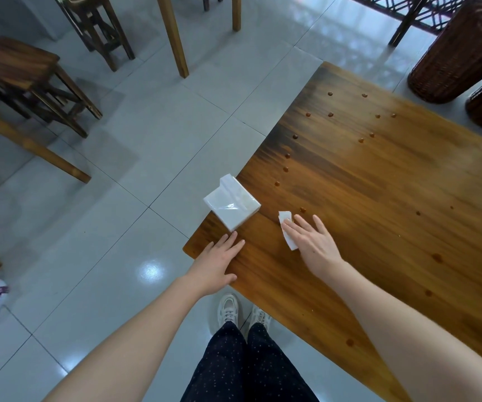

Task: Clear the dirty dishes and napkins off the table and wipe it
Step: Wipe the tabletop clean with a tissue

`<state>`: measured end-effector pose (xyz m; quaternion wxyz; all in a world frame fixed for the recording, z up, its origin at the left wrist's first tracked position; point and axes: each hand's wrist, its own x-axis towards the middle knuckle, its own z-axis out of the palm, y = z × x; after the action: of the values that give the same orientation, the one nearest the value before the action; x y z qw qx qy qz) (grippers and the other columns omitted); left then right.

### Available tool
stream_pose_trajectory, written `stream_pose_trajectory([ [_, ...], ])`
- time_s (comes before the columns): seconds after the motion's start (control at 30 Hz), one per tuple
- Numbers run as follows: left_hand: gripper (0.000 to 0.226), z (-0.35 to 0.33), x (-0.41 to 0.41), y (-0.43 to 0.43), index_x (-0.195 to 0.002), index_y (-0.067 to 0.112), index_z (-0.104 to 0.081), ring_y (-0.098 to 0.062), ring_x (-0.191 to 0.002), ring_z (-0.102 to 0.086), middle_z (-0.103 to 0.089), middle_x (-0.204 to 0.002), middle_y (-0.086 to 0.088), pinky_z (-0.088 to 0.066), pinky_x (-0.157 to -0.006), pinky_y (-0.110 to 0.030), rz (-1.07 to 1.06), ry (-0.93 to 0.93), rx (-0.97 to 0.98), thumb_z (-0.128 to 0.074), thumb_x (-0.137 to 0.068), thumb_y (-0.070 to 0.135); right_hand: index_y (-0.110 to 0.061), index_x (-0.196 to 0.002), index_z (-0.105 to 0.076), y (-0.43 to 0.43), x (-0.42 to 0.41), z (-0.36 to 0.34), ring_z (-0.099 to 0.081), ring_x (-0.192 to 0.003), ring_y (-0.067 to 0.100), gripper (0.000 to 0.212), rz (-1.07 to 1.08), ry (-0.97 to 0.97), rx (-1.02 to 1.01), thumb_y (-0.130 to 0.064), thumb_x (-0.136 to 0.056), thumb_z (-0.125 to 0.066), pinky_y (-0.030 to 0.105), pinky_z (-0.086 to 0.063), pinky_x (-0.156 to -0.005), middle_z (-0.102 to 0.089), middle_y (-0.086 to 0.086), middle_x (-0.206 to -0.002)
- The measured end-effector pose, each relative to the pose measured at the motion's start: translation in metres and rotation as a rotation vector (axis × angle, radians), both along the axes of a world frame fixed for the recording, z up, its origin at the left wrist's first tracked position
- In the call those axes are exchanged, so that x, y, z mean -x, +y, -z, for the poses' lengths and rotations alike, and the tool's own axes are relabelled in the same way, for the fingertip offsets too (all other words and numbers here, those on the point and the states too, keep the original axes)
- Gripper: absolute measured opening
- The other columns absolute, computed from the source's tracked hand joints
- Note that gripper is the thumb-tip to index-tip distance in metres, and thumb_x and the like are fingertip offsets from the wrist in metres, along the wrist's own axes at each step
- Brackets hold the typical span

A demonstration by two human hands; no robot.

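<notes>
The grey tiled floor [118, 198] takes up everything left of the worktop [393, 198], a long plank top of brown wood that runs from the lower middle to the right edge of the view. Left of the worktop, well apart from it, stands a dark wooden stool [22, 71]. Past the worktop's far end stand 2 dark wicker baskets [460, 47].

A white tissue pack [232, 205] in clear wrap sits on the worktop's left edge, with 1 corner hanging out over the floor.

Both hands are open. The left hand [218, 266] lies flat on the worktop's near left corner with straight fingers, its fingertips just short of the pack; I cannot tell whether they touch it. The right hand [312, 245] is further in on the worktop, with spread, straight fingers pressing a folded white napkin [285, 218] onto the wood.

A pair of pale shoes [228, 310] stands on the floor just beside the worktop's near edge.

Small brown drops [302, 210] dot the worktop, 1 of them just beyond the napkin and the others scattered toward the far end and the right side.
</notes>
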<state>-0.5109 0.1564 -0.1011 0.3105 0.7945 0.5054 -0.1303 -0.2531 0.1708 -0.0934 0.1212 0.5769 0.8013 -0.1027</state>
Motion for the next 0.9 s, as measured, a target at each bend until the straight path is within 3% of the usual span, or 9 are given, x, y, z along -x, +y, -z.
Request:
stream_pose_trajectory([
  [0.13,0.083,-0.004,-0.008,0.000,-0.154,0.029,-0.003,-0.015,-0.148,0.002,0.006,-0.161,0.005,-0.004,-0.117,-0.033,-0.004,-0.030,-0.005,-0.059,-0.093,0.035,-0.016,-0.152,-0.015,0.004,-0.008,-0.007,-0.006,-0.147,0.019,0.071,0.105,-0.027,0.004,-0.003,-0.093,-0.052,0.044,0.004,-0.117,-0.016,0.003,-0.159],
  [0.33,0.082,-0.010,-0.026,0.005,-0.153,0.031,-0.005,-0.013,-0.148,0.001,0.005,-0.161,0.006,-0.006,-0.116,-0.031,-0.015,-0.060,-0.042,-0.060,-0.093,0.035,-0.018,-0.152,-0.016,-0.005,-0.004,-0.005,-0.007,-0.147,0.016,0.073,-0.022,0.091,-0.067,-0.008,-0.093,-0.058,0.035,0.009,-0.115,-0.015,0.001,-0.158],
  [0.6,0.080,-0.016,-0.037,0.008,-0.153,0.032,-0.006,-0.013,-0.148,0.001,0.005,-0.161,0.008,-0.009,-0.117,-0.032,-0.023,-0.055,-0.057,-0.059,-0.093,0.036,-0.020,-0.153,-0.008,-0.014,-0.003,0.011,0.000,-0.147,0.014,0.074,-0.107,0.168,0.098,-0.009,-0.095,-0.054,0.028,0.010,-0.112,-0.005,0.000,-0.160],
  [0.8,0.080,-0.019,-0.040,0.009,-0.153,0.033,-0.007,-0.013,-0.148,0.001,0.004,-0.161,0.008,-0.010,-0.117,-0.033,-0.040,-0.038,-0.049,-0.059,-0.093,0.038,-0.020,-0.149,-0.028,-0.015,0.004,0.012,-0.018,-0.146,0.014,0.066,-0.044,0.218,0.056,-0.014,-0.092,-0.061,0.026,0.005,-0.111,-0.026,0.000,-0.156],
  [0.9,0.080,-0.022,-0.041,0.010,-0.153,0.033,-0.007,-0.013,-0.148,0.001,0.004,-0.162,0.008,-0.011,-0.117,-0.033,-0.047,-0.040,-0.050,-0.059,-0.093,0.038,-0.017,-0.145,-0.039,-0.015,0.006,0.010,-0.031,-0.141,0.017,0.058,-0.045,0.228,0.025,-0.012,-0.092,-0.061,0.028,-0.008,-0.116,-0.038,0.002,-0.151],
])
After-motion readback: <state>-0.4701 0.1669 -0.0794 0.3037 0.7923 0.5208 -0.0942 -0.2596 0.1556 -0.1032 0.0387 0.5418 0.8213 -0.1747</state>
